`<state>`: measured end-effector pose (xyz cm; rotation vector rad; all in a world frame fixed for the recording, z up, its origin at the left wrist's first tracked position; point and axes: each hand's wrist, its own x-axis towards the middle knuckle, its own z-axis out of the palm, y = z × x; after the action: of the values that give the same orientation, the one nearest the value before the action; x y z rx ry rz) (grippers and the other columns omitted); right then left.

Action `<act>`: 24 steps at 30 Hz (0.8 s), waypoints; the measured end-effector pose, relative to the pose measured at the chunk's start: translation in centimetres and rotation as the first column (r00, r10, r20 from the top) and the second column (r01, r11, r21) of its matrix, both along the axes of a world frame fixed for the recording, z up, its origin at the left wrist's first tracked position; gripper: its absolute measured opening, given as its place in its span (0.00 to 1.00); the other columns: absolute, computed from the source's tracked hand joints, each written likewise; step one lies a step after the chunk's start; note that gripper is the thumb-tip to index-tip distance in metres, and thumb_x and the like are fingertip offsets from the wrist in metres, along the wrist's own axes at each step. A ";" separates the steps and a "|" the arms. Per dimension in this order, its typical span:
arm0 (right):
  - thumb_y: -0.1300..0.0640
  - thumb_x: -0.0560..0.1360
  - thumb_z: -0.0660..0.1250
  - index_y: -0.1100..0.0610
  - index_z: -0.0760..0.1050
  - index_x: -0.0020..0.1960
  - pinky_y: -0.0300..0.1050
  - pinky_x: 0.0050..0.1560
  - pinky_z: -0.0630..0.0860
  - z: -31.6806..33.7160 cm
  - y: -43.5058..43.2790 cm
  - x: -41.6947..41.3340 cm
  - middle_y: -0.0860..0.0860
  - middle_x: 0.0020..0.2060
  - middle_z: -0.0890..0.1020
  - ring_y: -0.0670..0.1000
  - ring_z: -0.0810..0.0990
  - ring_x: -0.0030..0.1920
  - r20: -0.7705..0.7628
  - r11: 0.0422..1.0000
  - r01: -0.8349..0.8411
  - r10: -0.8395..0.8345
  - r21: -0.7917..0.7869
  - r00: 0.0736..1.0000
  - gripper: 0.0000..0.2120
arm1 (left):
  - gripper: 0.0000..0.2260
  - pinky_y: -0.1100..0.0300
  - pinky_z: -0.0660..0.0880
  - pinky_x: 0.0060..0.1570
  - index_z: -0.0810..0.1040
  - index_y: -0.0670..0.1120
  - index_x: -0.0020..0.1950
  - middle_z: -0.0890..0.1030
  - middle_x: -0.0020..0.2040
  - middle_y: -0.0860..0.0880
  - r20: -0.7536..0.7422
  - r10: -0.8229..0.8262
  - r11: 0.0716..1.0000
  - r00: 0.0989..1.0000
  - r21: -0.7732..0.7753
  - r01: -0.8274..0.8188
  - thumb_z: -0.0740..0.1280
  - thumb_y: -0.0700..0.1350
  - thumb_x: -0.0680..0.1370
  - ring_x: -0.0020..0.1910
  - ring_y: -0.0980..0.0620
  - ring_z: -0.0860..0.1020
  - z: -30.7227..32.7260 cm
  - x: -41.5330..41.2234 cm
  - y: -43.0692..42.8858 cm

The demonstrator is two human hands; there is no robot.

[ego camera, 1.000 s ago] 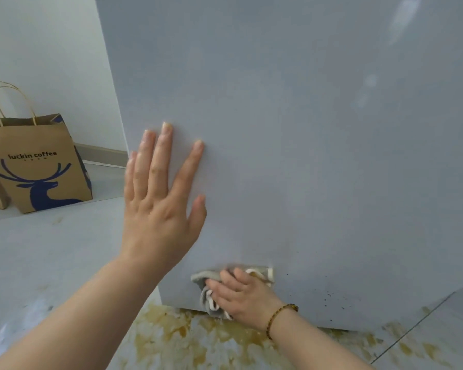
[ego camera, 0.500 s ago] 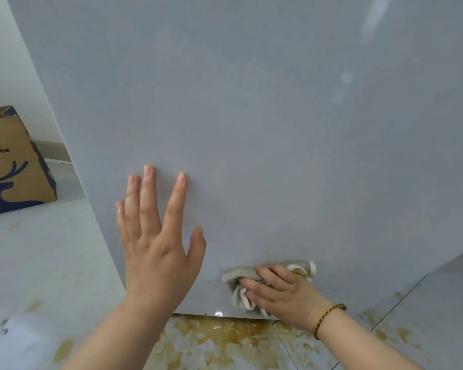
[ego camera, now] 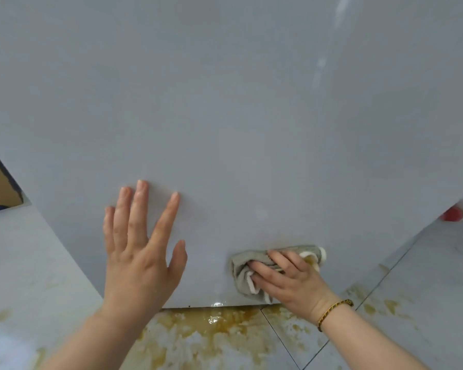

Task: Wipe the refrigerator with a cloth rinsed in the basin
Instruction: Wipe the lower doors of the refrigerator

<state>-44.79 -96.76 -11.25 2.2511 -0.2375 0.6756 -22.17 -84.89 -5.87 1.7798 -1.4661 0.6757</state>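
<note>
The wiping step is being carried out: the grey cloth [ego camera: 242, 265] is being pressed against the bottom edge of the refrigerator [ego camera: 251, 116] panel, at about 5 o'clock, just above the yellow-brown stains [ego camera: 211, 337] on the floor. It is being held bunched under the curled fingers of the right-hand grip [ego camera: 292, 281]. The left-hand grip [ego camera: 139, 263], at 7 o'clock, is being laid flat on the panel, fingers straight and spread, holding nothing. A sideways stroke along that edge is probably being called for next.
</note>
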 end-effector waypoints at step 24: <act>0.61 0.72 0.58 0.74 0.64 0.62 0.49 0.62 0.67 2.6 0.4 3.3 0.65 0.65 0.62 0.64 0.63 0.66 0.681 0.674 -0.370 -0.720 0.640 -0.133 0.22 | 0.24 0.52 0.47 0.73 0.50 0.56 0.74 0.44 0.76 0.53 0.128 -0.165 0.985 0.978 0.065 0.158 0.49 0.53 0.79 0.75 0.51 0.46 -3.6 0.1 0.4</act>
<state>-41.45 -96.35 -8.68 1.4274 -1.9775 2.4178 -22.06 -84.49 -9.49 1.6603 -1.7136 0.6874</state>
